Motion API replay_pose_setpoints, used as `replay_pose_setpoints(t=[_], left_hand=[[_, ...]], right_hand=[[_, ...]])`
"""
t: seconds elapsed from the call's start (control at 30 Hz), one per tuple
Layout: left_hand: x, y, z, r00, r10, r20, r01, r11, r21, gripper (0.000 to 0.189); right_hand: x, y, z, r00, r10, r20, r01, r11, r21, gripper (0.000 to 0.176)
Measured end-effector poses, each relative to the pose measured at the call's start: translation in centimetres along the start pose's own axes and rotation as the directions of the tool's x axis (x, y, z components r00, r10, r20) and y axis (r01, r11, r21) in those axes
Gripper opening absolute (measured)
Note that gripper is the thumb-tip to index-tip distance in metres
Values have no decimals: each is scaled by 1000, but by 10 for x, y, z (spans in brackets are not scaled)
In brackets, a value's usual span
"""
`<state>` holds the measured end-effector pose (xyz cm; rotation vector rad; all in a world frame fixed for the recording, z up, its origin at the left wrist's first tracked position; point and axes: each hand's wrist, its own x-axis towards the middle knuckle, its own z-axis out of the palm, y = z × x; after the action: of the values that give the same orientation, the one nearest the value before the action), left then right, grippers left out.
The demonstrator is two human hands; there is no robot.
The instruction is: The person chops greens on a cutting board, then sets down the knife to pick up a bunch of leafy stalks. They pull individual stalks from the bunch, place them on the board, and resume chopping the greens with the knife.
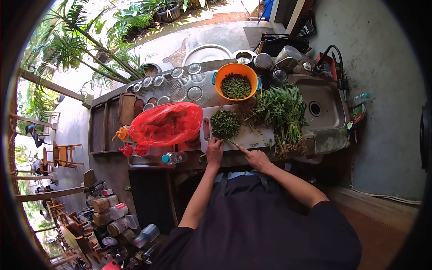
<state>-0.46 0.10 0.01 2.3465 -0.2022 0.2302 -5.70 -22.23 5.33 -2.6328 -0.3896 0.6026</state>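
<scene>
A white cutting board (263, 135) lies on the counter with a heap of chopped green leaves (225, 123) at its left. My right hand (258, 159) grips a knife (231, 142), index finger stretched along it, at the board's near edge. The blade points left toward my left hand (215, 154). That hand is closed, its fingertips together just below the heap, close to the blade's tip; what they pinch, if anything, is too small to make out. A big bundle of leafy greens (283, 108), roots toward me, lies across the board's right side.
Behind the board stands an orange colander (219, 81) holding chopped leaves. Left are a red plastic bag (157, 121), upturned glasses (195, 93), sauce bottles (127, 150) and a small water bottle (174, 157). A metal sink (324, 92) and a cloth (330, 140) are right.
</scene>
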Motion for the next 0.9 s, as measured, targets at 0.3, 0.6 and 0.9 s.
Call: replay_pose_setpoints(t=[0.3,0.6,0.9], left_hand=[[-2,1,-3,1000,11,27,-12,999,33,12],[-4,-6,2,1000,-15,8,15,1000,-9,12],[-4,-7,2,1000,9,-24,-9,1000,-2,10]], right_hand=[[1,-20,-14,1000,-7,-8,7,999,-39,70],[8,-26,-8,1000,8,26,-7,999,-36,72],[18,-9,15,997,-54,-57,54,998,-10,77]])
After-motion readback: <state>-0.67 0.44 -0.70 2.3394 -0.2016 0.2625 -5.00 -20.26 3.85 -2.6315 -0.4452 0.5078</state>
